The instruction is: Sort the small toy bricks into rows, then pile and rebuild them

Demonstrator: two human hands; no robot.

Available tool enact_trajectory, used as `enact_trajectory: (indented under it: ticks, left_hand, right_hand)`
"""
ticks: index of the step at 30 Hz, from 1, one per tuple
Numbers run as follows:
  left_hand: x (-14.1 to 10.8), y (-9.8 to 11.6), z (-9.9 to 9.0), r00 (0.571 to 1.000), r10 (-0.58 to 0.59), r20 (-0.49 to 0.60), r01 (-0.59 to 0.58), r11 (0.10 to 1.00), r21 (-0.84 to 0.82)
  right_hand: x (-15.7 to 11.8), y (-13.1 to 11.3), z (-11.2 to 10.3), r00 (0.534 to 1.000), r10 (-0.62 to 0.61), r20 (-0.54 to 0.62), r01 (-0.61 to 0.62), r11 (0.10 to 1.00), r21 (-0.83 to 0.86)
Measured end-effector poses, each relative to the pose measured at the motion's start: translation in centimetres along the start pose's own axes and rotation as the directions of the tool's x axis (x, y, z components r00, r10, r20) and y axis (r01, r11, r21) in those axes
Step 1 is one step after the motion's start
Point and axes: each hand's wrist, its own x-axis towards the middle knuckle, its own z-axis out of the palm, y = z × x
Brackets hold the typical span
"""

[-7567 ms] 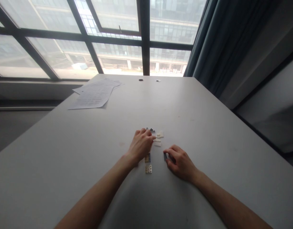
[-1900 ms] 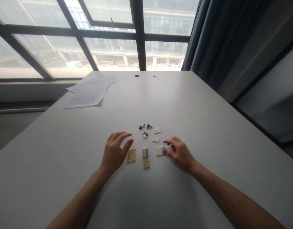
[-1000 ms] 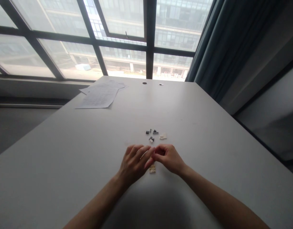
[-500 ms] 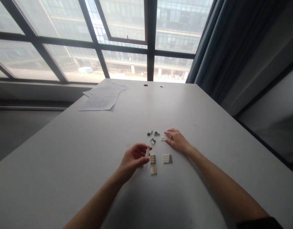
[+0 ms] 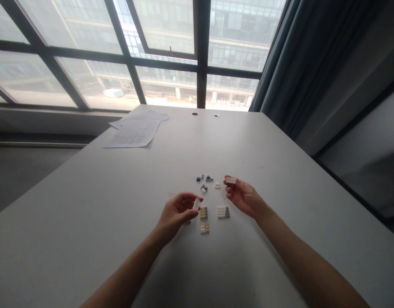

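Note:
Between the thumb and fingers of my left hand (image 5: 178, 210) is a small white toy brick (image 5: 196, 203), held up on end above the table. My right hand (image 5: 246, 196) pinches another white toy brick (image 5: 230, 180), raised with its flat side facing me. Below and between the hands lie a tan and grey-blue studded block (image 5: 204, 212), a white and grey studded block (image 5: 223, 212) and a beige studded block (image 5: 205, 227). A small white piece (image 5: 217, 185) rests left of my right hand. Part of another tan piece is hidden behind my left hand.
Several small dark and grey pieces (image 5: 209, 178) lie just beyond the hands, with a white and grey piece (image 5: 204, 188) nearer. Printed papers (image 5: 133, 130) lie at the table's far left. The white table (image 5: 197, 145) reaches to the window; a dark curtain (image 5: 280, 64) hangs at right.
My right hand has lifted off the table and turned, and a white toy brick now shows in its fingers. My left hand keeps its brick, tilted slightly more.

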Motion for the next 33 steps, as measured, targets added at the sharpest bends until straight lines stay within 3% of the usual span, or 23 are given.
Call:
enact_trajectory:
  ticks: [1,3,4,6,9,12,14,17,22,28,33]
  left_hand:
    - [-0.1,0.1,0.1,1.000,0.020,0.001,-0.020,0.998,0.063]
    - [-0.8,0.5,0.1,0.995,0.099,0.020,-0.101,0.956,0.276]
    - [-1.4,0.7,0.0,0.986,0.157,0.051,-0.164,0.899,0.406]
    - [-2.8,1.1,-0.5,0.943,0.275,0.190,-0.332,0.702,0.630]
    - [-5.3,1.1,-1.4,0.838,0.332,0.432,-0.538,0.376,0.754]
    - [-6.9,0.6,-2.0,0.822,0.265,0.505,-0.562,0.228,0.795]
    - [-7.3,0.3,-2.1,0.830,0.229,0.509,-0.552,0.202,0.809]
    - [-7.3,0.1,-2.1,0.815,0.234,0.529,-0.572,0.190,0.798]
    - [-7.3,0.2,-2.3,0.787,0.265,0.557,-0.612,0.221,0.760]
    - [-7.4,0.1,-2.2,0.795,0.255,0.550,-0.603,0.238,0.761]
    - [-7.3,0.1,-1.9,0.794,0.273,0.543,-0.602,0.230,0.765]
  right_hand:
    - [-0.7,-0.2,0.4,1.000,0.024,0.008,-0.025,0.996,0.084]
    - [-2.5,-0.7,1.3,0.999,0.034,0.023,-0.036,0.997,0.064]
    - [-3.6,-0.9,1.8,0.999,0.018,0.033,-0.018,1.000,-0.013]
    - [-6.0,-0.9,2.8,0.994,-0.045,0.095,0.069,0.961,-0.268]
    - [-9.3,-0.1,4.6,0.932,-0.230,0.280,0.356,0.724,-0.591]
    - [-10.7,1.4,6.4,0.822,-0.310,0.478,0.568,0.389,-0.726]
    - [-10.7,2.2,7.3,0.793,-0.295,0.532,0.600,0.233,-0.765]
    - [-10.2,2.6,7.9,0.790,-0.274,0.548,0.595,0.132,-0.793]
    - [-10.2,2.6,8.0,0.782,-0.277,0.558,0.604,0.119,-0.788]
    - [-10.3,2.9,8.2,0.761,-0.260,0.595,0.635,0.110,-0.765]
    - [-10.3,2.9,8.3,0.770,-0.295,0.565,0.617,0.119,-0.778]
